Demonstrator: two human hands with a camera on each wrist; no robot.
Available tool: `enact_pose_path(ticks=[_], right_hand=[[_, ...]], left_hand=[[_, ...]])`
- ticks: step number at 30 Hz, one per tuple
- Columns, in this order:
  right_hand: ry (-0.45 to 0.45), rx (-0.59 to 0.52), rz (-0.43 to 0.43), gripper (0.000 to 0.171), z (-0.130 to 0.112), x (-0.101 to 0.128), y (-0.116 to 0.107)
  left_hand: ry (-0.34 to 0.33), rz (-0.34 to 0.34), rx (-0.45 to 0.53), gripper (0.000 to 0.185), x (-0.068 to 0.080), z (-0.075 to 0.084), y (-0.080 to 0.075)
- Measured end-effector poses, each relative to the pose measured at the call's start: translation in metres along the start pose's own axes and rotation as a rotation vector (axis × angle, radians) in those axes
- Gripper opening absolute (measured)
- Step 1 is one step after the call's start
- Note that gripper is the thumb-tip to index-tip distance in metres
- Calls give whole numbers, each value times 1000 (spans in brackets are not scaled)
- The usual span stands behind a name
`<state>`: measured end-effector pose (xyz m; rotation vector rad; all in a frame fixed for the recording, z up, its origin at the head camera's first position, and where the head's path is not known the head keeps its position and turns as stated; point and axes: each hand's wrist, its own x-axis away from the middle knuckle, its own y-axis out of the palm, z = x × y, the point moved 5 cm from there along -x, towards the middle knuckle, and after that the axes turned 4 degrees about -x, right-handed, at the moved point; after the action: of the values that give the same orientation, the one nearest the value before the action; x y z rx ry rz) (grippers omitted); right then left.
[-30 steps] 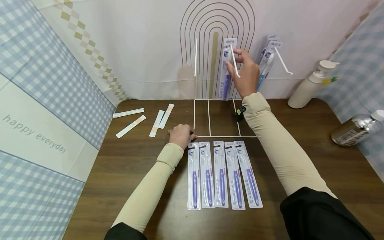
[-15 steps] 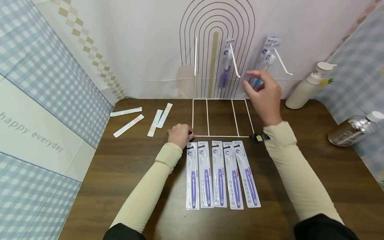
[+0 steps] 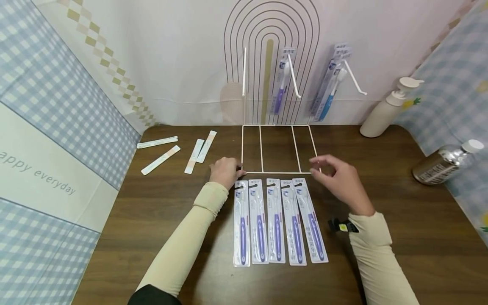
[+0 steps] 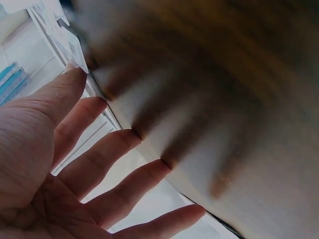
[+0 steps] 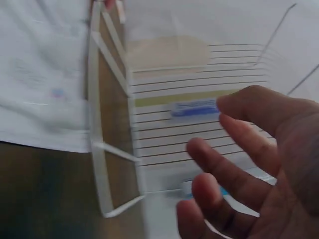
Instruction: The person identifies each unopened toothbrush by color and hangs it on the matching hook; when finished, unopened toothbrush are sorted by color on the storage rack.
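My left hand [image 3: 224,173] rests on the table, fingertips down and thumb at the front left corner of the white wire rack [image 3: 280,173]. In the left wrist view its fingers [image 4: 117,191] are spread. My right hand [image 3: 343,182] holds nothing, thumb and fingers apart, by the rack's front right corner. Several packaged purple toothbrushes [image 3: 276,237] lie in a row in front of the rack. One packaged purple toothbrush [image 3: 280,99] hangs on the middle hook [image 3: 293,78]. Packaged toothbrushes with a blue one [image 3: 328,103] in front hang on the right hook [image 3: 354,78].
The left hook [image 3: 244,72] carries nothing. Several small paper sachets [image 3: 160,160] lie at the left of the table. A pump bottle [image 3: 385,112] and a silver bottle with white cap [image 3: 442,165] stand at the right. A patterned cloth [image 3: 183,63] backs the table.
My right hand has let go of the purple toothbrush on the middle hook and come back down to the rack's front right corner. The left hand has stayed put.
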<state>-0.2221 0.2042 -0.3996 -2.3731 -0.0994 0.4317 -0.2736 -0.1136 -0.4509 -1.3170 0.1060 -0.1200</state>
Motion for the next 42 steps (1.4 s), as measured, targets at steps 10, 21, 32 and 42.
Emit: enact_pose_path(ticks=[10, 21, 32, 42], right_hand=[[219, 23, -234, 39, 35, 35, 32], [211, -5, -295, 43, 46, 41, 45], [151, 0, -203, 34, 45, 43, 48], [-46, -68, 95, 36, -9, 25, 17]], left_hand=[[1, -6, -10, 25, 0, 2, 1], [-1, 3, 3, 25, 1, -1, -4], [-8, -4, 12, 25, 3, -2, -3], [0, -5, 9, 25, 1, 1, -1]])
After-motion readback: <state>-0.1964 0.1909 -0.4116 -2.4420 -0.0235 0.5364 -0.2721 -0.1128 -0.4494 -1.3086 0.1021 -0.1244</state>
